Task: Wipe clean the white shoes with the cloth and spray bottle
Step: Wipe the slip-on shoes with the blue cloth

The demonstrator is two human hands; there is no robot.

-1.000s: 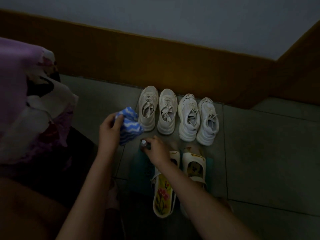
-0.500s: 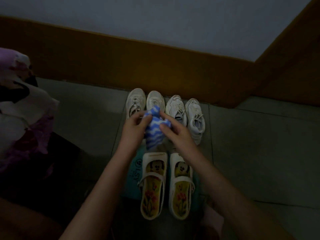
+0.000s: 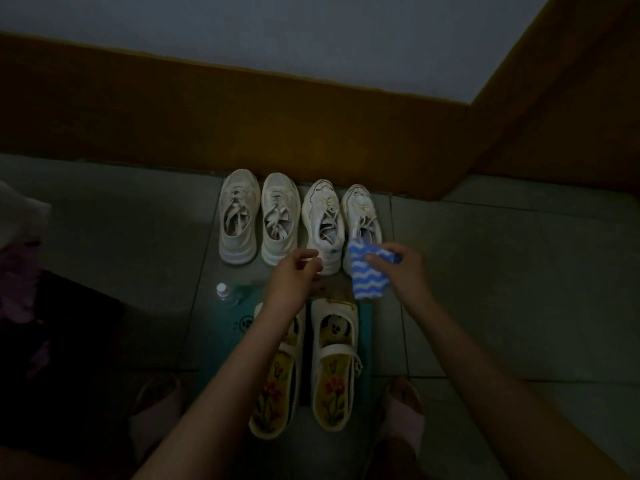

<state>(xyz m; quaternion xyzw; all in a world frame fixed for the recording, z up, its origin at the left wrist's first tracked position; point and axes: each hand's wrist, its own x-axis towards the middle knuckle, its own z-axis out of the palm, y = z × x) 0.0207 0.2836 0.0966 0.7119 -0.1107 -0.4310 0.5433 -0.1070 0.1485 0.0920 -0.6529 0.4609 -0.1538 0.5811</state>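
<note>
Several white sneakers stand in a row by the wall: a cream pair [image 3: 258,216] on the left and a whiter pair [image 3: 341,220] on the right. My right hand [image 3: 401,268] pinches the blue-and-white wavy cloth [image 3: 369,273] over the heel of the rightmost sneaker. My left hand [image 3: 294,275] hovers with loosely curled fingers, holding nothing, just in front of the third sneaker's heel. The spray bottle [image 3: 227,294] stands on the floor left of my left wrist. A pair of white strap shoes [image 3: 332,368] with flowered insoles sits on a teal mat [image 3: 221,344] below my hands.
A brown skirting wall [image 3: 311,133] runs behind the shoes and turns a corner at the right. Grey tiled floor [image 3: 519,289] spreads to the right. Bundled fabric [image 3: 17,237] lies at the far left. My feet in pink slippers [image 3: 403,420] flank the mat.
The cloth passed from both hands into my right hand alone and moved right over the rightmost sneaker. My left hand let go. The spray bottle, released earlier, stands on the floor.
</note>
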